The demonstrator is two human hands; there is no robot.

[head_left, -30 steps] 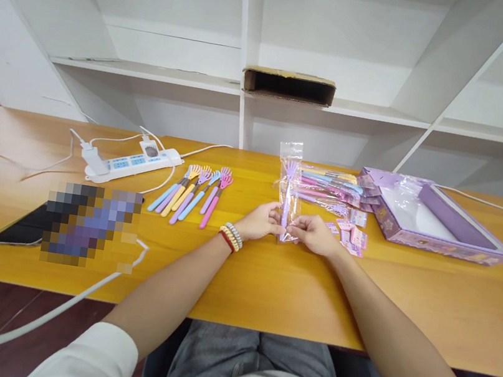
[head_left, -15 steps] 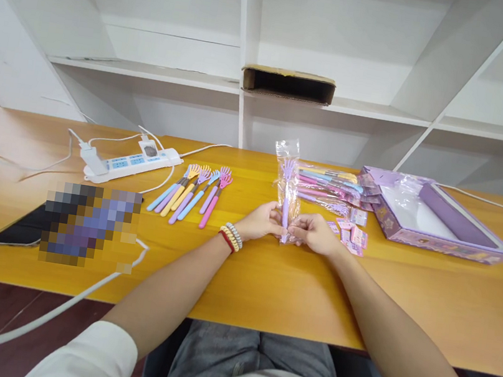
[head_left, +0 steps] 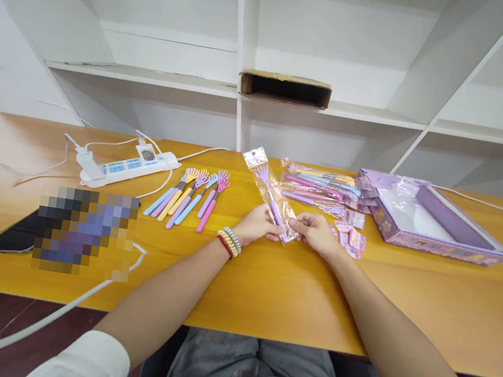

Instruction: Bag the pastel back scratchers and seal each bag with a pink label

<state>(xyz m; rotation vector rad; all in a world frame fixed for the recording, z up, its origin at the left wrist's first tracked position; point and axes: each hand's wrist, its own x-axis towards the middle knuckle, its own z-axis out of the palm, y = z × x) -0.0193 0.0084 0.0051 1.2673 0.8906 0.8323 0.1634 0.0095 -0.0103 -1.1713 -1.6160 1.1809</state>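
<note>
A purple back scratcher [head_left: 271, 199] lies inside a clear plastic bag [head_left: 254, 156], tilted with its claw end up and to the left. My left hand [head_left: 259, 226] is closed on the bag and handle from the left. At the bag's lower right edge, my right hand [head_left: 314, 231] pinches the plastic. Unwrapped back scratchers [head_left: 191, 198] in several colours lie to the left of my hands. Bagged back scratchers [head_left: 320, 186] are piled beyond my right hand, and small printed cards [head_left: 349, 238] sit just right of it.
A purple box [head_left: 442, 242] stands at the right with clear plastic in it. On the left are a white power strip [head_left: 132, 167], cables and a dark phone-like object [head_left: 12, 235], partly blurred. A cardboard box [head_left: 285, 89] rests on the white shelf behind the table.
The bagged back scratcher has tipped from upright to leaning left, its claw end moving left. Both hands keep hold of the bag. The camera view has shifted slightly.
</note>
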